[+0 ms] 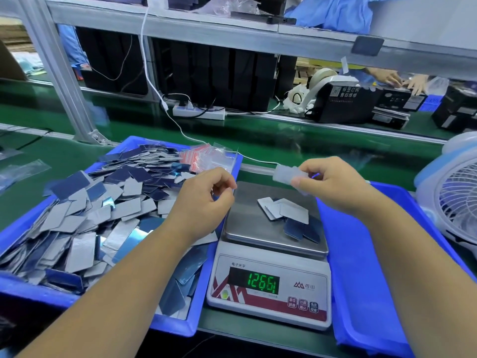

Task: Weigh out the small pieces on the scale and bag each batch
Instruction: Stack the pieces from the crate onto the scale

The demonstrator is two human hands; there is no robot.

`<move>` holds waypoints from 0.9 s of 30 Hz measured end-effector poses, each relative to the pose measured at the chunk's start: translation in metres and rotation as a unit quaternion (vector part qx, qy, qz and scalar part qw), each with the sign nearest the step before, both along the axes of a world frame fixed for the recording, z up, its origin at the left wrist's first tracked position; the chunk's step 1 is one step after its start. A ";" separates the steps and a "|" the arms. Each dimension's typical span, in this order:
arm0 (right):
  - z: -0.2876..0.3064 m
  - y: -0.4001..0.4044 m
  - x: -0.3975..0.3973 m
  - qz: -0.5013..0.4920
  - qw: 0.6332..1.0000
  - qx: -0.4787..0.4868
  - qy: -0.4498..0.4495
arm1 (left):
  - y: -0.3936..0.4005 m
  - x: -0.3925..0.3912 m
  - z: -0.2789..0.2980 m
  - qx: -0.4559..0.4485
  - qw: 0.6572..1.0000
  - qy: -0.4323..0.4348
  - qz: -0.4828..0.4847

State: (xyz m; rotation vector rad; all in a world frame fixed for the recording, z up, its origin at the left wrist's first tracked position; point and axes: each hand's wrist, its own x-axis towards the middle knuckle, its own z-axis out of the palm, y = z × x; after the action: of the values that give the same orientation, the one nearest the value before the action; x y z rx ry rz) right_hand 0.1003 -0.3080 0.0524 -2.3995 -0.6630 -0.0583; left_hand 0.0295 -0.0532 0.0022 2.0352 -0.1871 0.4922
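A small heap of grey and blue rectangular pieces lies on the steel pan of the white digital scale at 6 o'clock. Above it, the right hand pinches a clear plastic bag; the left hand, at 9 o'clock of the pan, has curled fingers, grip unclear

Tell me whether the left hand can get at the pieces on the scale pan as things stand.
Probably yes: the left hand hovers beside the scale pan, and nothing covers the pieces. It pinches something small and clear, which it might have to drop first.
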 end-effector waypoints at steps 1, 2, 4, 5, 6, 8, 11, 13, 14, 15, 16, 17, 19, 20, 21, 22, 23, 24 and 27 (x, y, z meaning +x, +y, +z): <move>0.003 -0.003 -0.002 0.023 0.998 -0.009 0.051 | 0.000 0.000 0.000 -0.002 1.000 0.001 -0.001; 0.004 -0.004 -0.003 0.041 0.994 -0.033 0.093 | 0.000 0.001 0.000 -0.004 1.000 0.001 -0.003; -0.002 -0.005 -0.005 0.056 0.986 -0.094 0.128 | -0.001 0.001 0.000 -0.003 1.000 0.001 -0.009; -0.006 -0.004 -0.005 0.056 0.984 -0.115 0.127 | -0.001 0.001 0.000 -0.002 1.000 0.001 -0.012; -0.009 -0.003 -0.005 0.052 0.984 -0.122 0.122 | -0.001 0.001 0.000 -0.002 1.000 0.002 -0.014; -0.013 -0.002 -0.005 0.034 0.986 -0.126 0.106 | 0.000 0.001 -0.001 -0.004 1.000 0.002 -0.016; -0.012 0.000 -0.005 0.023 0.984 -0.151 0.091 | 0.001 0.001 -0.002 -0.002 1.000 0.005 -0.016; -0.011 0.003 -0.008 0.023 0.982 -0.158 0.102 | 0.001 0.001 -0.003 -0.002 1.000 0.008 -0.018; -0.011 0.005 -0.009 0.023 0.981 -0.158 0.111 | 0.001 0.001 -0.003 -0.003 1.000 0.008 -0.019; -0.010 0.006 -0.009 0.022 0.980 -0.158 0.120 | 0.001 0.001 -0.003 -0.004 1.000 0.008 -0.020; -0.009 0.007 -0.009 0.023 0.979 -0.159 0.125 | 0.001 0.001 -0.003 -0.004 1.000 0.008 -0.020; -0.007 0.008 -0.010 0.023 0.978 -0.163 0.127 | 0.001 0.001 -0.004 -0.003 1.000 0.008 -0.020; -0.005 0.011 -0.010 0.021 0.976 -0.178 0.122 | 0.002 0.000 -0.004 -0.002 1.000 0.011 -0.021; -0.004 0.011 -0.011 0.020 0.975 -0.185 0.117 | 0.002 0.000 -0.003 -0.003 1.000 0.012 -0.022; -0.003 0.012 -0.011 0.017 0.975 -0.190 0.112 | 0.002 0.000 -0.003 -0.003 1.000 0.013 -0.023; -0.002 0.013 -0.012 0.014 0.975 -0.195 0.104 | 0.002 0.000 -0.003 -0.004 1.000 0.013 -0.024; -0.002 0.013 -0.013 0.010 0.976 -0.200 0.090 | 0.002 0.000 -0.003 -0.004 1.000 0.012 -0.025; -0.001 0.014 -0.014 0.006 0.976 -0.204 0.071 | 0.002 0.000 -0.003 -0.006 1.000 0.011 -0.027; 0.000 0.017 -0.018 0.004 0.981 -0.194 0.024 | 0.002 0.000 -0.004 -0.008 0.999 0.009 -0.030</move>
State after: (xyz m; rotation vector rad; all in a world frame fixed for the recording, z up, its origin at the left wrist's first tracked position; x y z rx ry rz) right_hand 0.0821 -0.2908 0.0525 -2.7598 -0.7135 0.1433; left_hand 0.0299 -0.0513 -0.0017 2.0110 -0.2320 0.4368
